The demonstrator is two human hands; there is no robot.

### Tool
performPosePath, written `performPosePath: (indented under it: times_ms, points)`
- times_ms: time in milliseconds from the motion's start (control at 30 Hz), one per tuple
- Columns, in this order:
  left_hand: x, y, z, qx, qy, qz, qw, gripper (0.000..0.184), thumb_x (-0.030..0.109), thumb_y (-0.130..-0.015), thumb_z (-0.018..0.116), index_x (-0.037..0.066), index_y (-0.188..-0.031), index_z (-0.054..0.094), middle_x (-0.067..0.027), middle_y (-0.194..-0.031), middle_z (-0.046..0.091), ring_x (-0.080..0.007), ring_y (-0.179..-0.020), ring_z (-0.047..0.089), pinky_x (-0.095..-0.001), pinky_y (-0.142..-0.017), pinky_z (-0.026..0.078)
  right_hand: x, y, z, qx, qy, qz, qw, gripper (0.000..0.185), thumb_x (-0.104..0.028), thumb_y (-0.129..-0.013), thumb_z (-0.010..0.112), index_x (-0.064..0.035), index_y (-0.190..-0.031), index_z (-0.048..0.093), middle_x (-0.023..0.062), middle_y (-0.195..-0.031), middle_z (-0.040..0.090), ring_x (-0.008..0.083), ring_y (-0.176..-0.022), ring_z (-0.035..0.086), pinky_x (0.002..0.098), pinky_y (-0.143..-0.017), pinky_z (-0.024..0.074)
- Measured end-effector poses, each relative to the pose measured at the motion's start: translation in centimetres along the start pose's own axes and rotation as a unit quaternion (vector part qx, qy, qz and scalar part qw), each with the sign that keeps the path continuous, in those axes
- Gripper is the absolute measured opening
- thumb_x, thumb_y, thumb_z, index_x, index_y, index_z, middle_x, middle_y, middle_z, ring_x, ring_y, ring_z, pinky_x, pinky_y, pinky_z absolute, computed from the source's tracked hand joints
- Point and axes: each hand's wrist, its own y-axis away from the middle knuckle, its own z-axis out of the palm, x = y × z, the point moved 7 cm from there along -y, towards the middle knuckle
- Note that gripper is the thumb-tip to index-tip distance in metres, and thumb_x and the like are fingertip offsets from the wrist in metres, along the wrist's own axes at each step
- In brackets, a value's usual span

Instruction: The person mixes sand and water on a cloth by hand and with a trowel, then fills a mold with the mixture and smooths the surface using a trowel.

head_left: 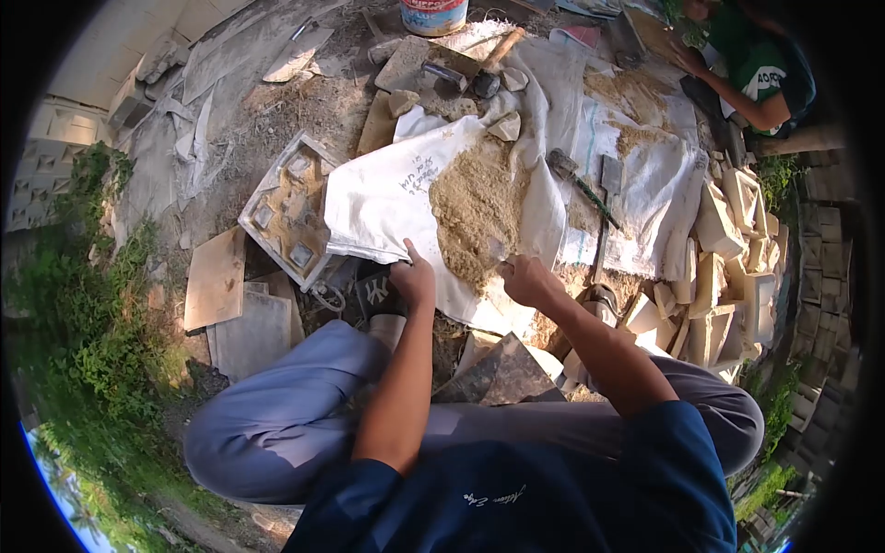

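Observation:
A white woven sack (373, 198) with handwriting on it lies spread on the ground before me. Coarse, damp-looking sand (479, 203) is heaped on its right part. My left hand (412, 278) is closed on the sack's near edge, thumb pointing away from me. At the heap's near right side, my right hand (533, 281) is closed round the handle of what looks like a small trowel (498, 250); its blade is partly hidden in the sand. Left of the sack, a square mould frame (321, 155) with raised blocks inside holds some sand.
Hammers (446, 76) and stones lie beyond the heap, below a paint bucket (433, 17). Another hammer (586, 189) rests on sacking to the right. Cast blocks (724, 221) are stacked at right; flat boards (215, 278) lean at left. A person (761, 78) works at the upper right.

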Motion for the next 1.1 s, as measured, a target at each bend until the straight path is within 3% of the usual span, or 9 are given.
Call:
performPosePath:
  times_ms: [200, 333, 433, 467, 600, 667, 867, 1033, 1100]
  points:
    - [0.4, 0.0, 0.3, 0.033, 0.008, 0.060, 0.998, 0.068, 0.047, -0.103, 0.053, -0.016, -0.083, 0.069, -0.0371, -0.079, 0.066, -0.0527, -0.083, 0.066, -0.0541, -0.074, 0.051, -1.0, -2.4, 0.2, 0.051, -0.012, 0.010, 0.999, 0.038, -0.029, -0.099, 0.051, 0.0049, -0.105, 0.067, 0.0325, -0.097, 0.070, 0.0484, -0.094, 0.069, 0.0557, -0.083, 0.0535]
    - [0.7, 0.2, -0.5, -0.007, 0.007, 0.019, 1.000, 0.070, 0.048, -0.103, 0.053, -0.017, -0.081, 0.068, -0.0381, -0.078, 0.065, -0.0529, -0.083, 0.066, -0.0541, -0.073, 0.051, -1.9, 0.6, -2.3, 0.076, 0.027, 0.007, 0.997, 0.033, -0.027, -0.100, 0.052, 0.0028, -0.101, 0.067, 0.0290, -0.078, 0.068, 0.0431, -0.074, 0.069, 0.0541, -0.072, 0.0525]
    - [0.5, 0.4, -0.3, -0.035, -0.073, -0.042, 0.996, 0.068, 0.047, -0.102, 0.054, -0.017, -0.084, 0.069, -0.0380, -0.081, 0.066, -0.0522, -0.085, 0.067, -0.0536, -0.074, 0.052, -1.0, 3.1, 0.1, 0.045, 0.024, -0.017, 0.999, 0.037, -0.031, -0.101, 0.052, 0.0034, -0.098, 0.066, 0.0336, -0.083, 0.067, 0.0490, -0.080, 0.068, 0.0565, -0.074, 0.0513]
    - [0.1, 0.6, -0.2, -0.036, -0.073, -0.043, 0.996, 0.068, 0.047, -0.102, 0.054, -0.017, -0.084, 0.069, -0.0380, -0.081, 0.066, -0.0522, -0.085, 0.067, -0.0536, -0.074, 0.052, 0.2, 3.1, 2.0, -0.023, 0.019, 0.031, 0.999, 0.039, -0.033, -0.101, 0.049, 0.0004, -0.111, 0.067, 0.0353, -0.094, 0.068, 0.0533, -0.091, 0.067, 0.0594, -0.081, 0.0519]
    - [0.5, 0.3, -0.5, 0.036, 0.073, 0.083, 0.993, 0.059, 0.043, -0.103, 0.055, -0.013, -0.093, 0.071, -0.0344, -0.088, 0.069, -0.0509, -0.089, 0.067, -0.0528, -0.077, 0.052, -0.6, 1.0, 3.8, 0.025, -0.029, 0.032, 0.999, 0.041, -0.033, -0.100, 0.048, 0.0016, -0.113, 0.067, 0.0342, -0.094, 0.068, 0.0529, -0.095, 0.066, 0.0585, -0.086, 0.0519]
    - [-0.3, 0.0, 0.1, -0.019, -0.028, 0.001, 0.999, 0.056, 0.041, -0.102, 0.056, -0.012, -0.094, 0.072, -0.0334, -0.090, 0.070, -0.0497, -0.090, 0.068, -0.0524, -0.077, 0.052, -1.3, -1.2, 2.1, 0.034, -0.026, 0.022, 0.999, 0.039, -0.030, -0.099, 0.048, 0.0020, -0.111, 0.068, 0.0348, -0.095, 0.068, 0.0527, -0.096, 0.067, 0.0572, -0.087, 0.0524]
    - [0.2, -0.2, -0.5, -0.007, -0.007, 0.034, 0.999, 0.057, 0.042, -0.103, 0.056, -0.012, -0.090, 0.072, -0.0326, -0.087, 0.070, -0.0488, -0.086, 0.068, -0.0519, -0.074, 0.052, -0.4, 0.4, -1.9, -0.014, 0.024, 0.061, 0.998, 0.038, -0.028, -0.098, 0.051, 0.0042, -0.107, 0.069, 0.0346, -0.101, 0.069, 0.0499, -0.100, 0.068, 0.0553, -0.088, 0.0531]
    - [0.7, 0.3, -0.9, -0.003, -0.002, -0.006, 1.000, 0.059, 0.042, -0.103, 0.055, -0.012, -0.085, 0.072, -0.0325, -0.080, 0.069, -0.0497, -0.084, 0.068, -0.0516, -0.074, 0.052, 3.0, 0.1, 2.3, 0.049, -0.049, 0.021, 0.997, 0.037, -0.031, -0.100, 0.053, 0.0017, -0.105, 0.070, 0.0378, -0.099, 0.066, 0.0538, -0.101, 0.064, 0.0552, -0.090, 0.0515]
    - [0.8, 0.4, -0.6, -0.001, -0.001, 0.008, 1.000, 0.064, 0.048, -0.101, 0.055, -0.014, -0.094, 0.071, -0.0345, -0.093, 0.070, -0.0502, -0.093, 0.067, -0.0532, -0.081, 0.051, 2.0, -2.2, 1.9, 0.023, -0.037, 0.029, 0.999, 0.039, -0.031, -0.100, 0.052, 0.0028, -0.108, 0.069, 0.0346, -0.102, 0.068, 0.0513, -0.100, 0.066, 0.0539, -0.090, 0.0525]
